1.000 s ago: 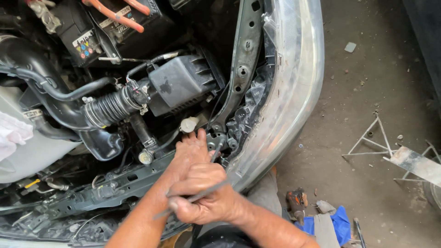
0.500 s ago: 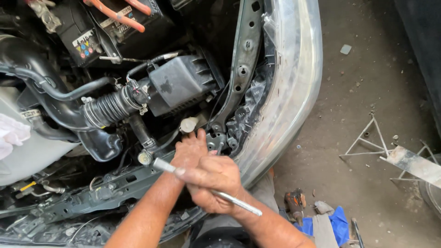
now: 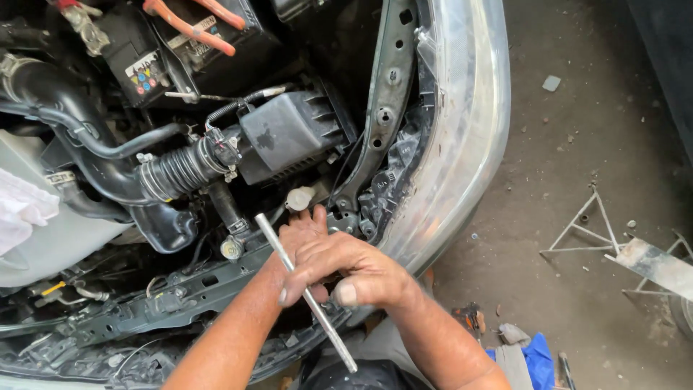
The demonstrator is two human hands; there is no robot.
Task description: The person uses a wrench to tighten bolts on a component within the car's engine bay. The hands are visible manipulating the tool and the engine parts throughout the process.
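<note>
Metal rod, long and silver, runs on a slant from the lower right, near the person's lap, up and left toward the engine bay. The right hand is clamped around its middle, fingers curled over the shaft and thumb pressed against the underside. The left hand lies just beyond and partly under the right one, fingers stretched toward the dark bracket at the front corner of the car; whether it grips anything cannot be told, as the right hand covers most of it. Just past the fingertips sits a small pale round cap, and to its left a smaller light-coloured cap on the front crossmember. Further in stands the black air-filter box, joined on its left to a ribbed black intake hose. Beyond that, at the top edge, lies the battery with orange cables across it. A white cloth shows at the far left. To the right, the curved silver bumper edges the bay, and past it, on the concrete floor, rests a bent metal frame. A blue cloth lies near the person's right forearm.
</note>
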